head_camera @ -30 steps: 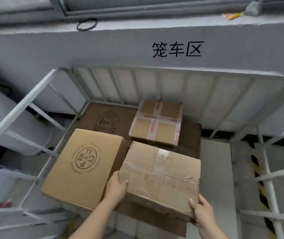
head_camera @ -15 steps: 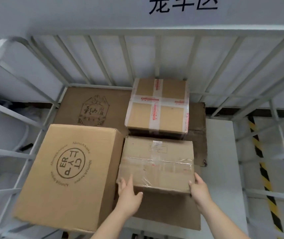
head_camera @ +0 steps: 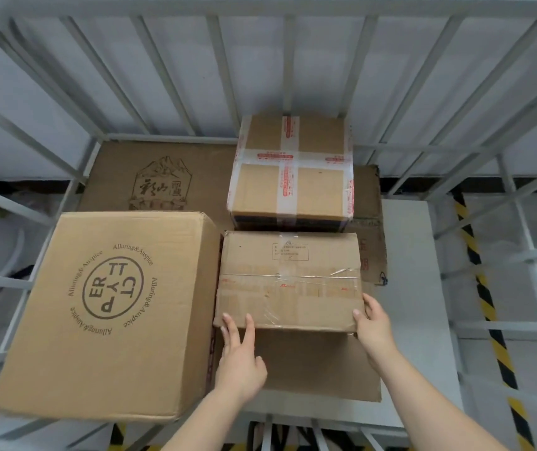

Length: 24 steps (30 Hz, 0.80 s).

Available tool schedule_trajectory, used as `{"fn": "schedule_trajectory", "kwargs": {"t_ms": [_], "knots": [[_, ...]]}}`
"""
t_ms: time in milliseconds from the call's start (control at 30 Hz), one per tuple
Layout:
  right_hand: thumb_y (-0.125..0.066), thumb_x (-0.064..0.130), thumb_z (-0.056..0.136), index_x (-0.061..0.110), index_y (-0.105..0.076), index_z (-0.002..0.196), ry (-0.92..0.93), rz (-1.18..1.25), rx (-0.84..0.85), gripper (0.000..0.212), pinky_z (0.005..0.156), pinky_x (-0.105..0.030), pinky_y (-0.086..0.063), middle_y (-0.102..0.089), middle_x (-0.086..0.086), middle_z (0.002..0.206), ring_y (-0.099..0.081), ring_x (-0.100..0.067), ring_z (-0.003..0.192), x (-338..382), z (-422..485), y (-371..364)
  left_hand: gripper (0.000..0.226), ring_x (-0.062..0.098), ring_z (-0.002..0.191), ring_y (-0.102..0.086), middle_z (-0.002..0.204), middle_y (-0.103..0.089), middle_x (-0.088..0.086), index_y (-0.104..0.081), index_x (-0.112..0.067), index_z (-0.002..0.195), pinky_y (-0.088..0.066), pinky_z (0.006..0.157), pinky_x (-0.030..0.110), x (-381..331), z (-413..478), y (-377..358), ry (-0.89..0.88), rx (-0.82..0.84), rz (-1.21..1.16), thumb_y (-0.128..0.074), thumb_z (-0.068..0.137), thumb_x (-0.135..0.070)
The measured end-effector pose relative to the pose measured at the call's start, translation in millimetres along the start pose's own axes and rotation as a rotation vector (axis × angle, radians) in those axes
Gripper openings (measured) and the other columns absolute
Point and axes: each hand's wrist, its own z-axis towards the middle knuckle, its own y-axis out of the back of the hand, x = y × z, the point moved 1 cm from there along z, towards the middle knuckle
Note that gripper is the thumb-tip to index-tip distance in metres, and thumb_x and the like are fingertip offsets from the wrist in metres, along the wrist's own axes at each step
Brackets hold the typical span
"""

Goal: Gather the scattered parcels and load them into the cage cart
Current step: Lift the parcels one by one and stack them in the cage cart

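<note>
Left hand (head_camera: 239,356) lies flat, fingers straight on the near edge of the clear-taped parcel (head_camera: 290,281), right hand (head_camera: 373,327) curls round its near right corner; it's down in the cage cart (head_camera: 288,60), so honestly the person should just nudge it snug against the big carton (head_camera: 107,307) on the left and the cross-taped box (head_camera: 293,177) beyond.

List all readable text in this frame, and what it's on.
"Alluring&Auspice", ringing a circle with "TT CT YP ER": large brown cardboard box.
Chinese characters under mountain logo, unreadable: flat brown cardboard sheet.
Red print on tape, too small: white-taped brown cardboard box.
Label, blurred: clear-taped brown cardboard box.
</note>
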Motion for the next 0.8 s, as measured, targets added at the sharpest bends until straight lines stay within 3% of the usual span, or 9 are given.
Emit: {"fn": "schedule_trajectory", "kwargs": {"t_ms": [167,367,567,667,800], "knots": [[-0.044,-0.005,0.094,0.004,-0.046,0.136,0.023,0.015,-0.068,0.043,0.107,-0.041,-0.040,-0.056,-0.013,0.131,-0.054,-0.028,0.121,-0.9,-4.0,-3.0,0.074,0.034,0.142,0.025,0.149,0.039,0.003,0.010,-0.018,0.152,-0.030,0.112,0.033,-1.8,-0.9,0.4,-0.056,0.014,-0.042,-0.037,0.095,-0.012],[-0.045,-0.004,0.094,0.006,-0.047,0.134,0.002,0.068,-0.147,0.041,0.104,-0.037,-0.041,-0.057,-0.012,0.131,-0.054,-0.028,0.120,-11.1,-15.1,3.0,0.073,0.032,0.144,0.021,0.143,0.040,-0.002,0.008,-0.021,0.152,-0.038,0.104,0.028,3.8,-3.3,-1.3,-0.118,0.022,0.051,-0.037,0.095,-0.014],[-0.045,-0.001,0.094,0.009,-0.044,0.135,0.043,0.007,-0.041,0.042,0.106,-0.047,-0.041,-0.056,-0.011,0.134,-0.055,-0.027,0.120,3.3,4.5,-1.8,0.070,0.031,0.145,0.018,0.155,0.029,0.003,0.002,-0.022,0.153,-0.032,0.110,0.040,-3.8,19.1,9.5,-0.060,-0.018,0.087,-0.037,0.095,-0.015],[-0.045,0.003,0.096,0.010,-0.040,0.139,0.064,-0.055,0.000,0.044,0.107,-0.044,-0.040,-0.056,-0.008,0.133,-0.053,-0.026,0.122,2.3,-2.0,2.6,0.072,0.030,0.145,0.019,0.155,0.030,0.004,0.003,-0.023,0.153,-0.027,0.113,0.043,-1.5,17.1,6.3,-0.045,-0.025,0.117,-0.039,0.095,-0.015],[-0.042,0.003,0.097,0.016,-0.030,0.148,0.061,-0.124,0.117,0.054,0.116,-0.037,-0.029,-0.043,-0.001,0.147,-0.040,-0.019,0.135,9.8,-9.7,9.2,0.071,0.030,0.146,0.017,0.156,0.025,0.012,0.002,-0.015,0.153,-0.022,0.116,0.043,-8.1,13.3,8.3,0.003,-0.022,0.175,-0.039,0.095,-0.018]]}}
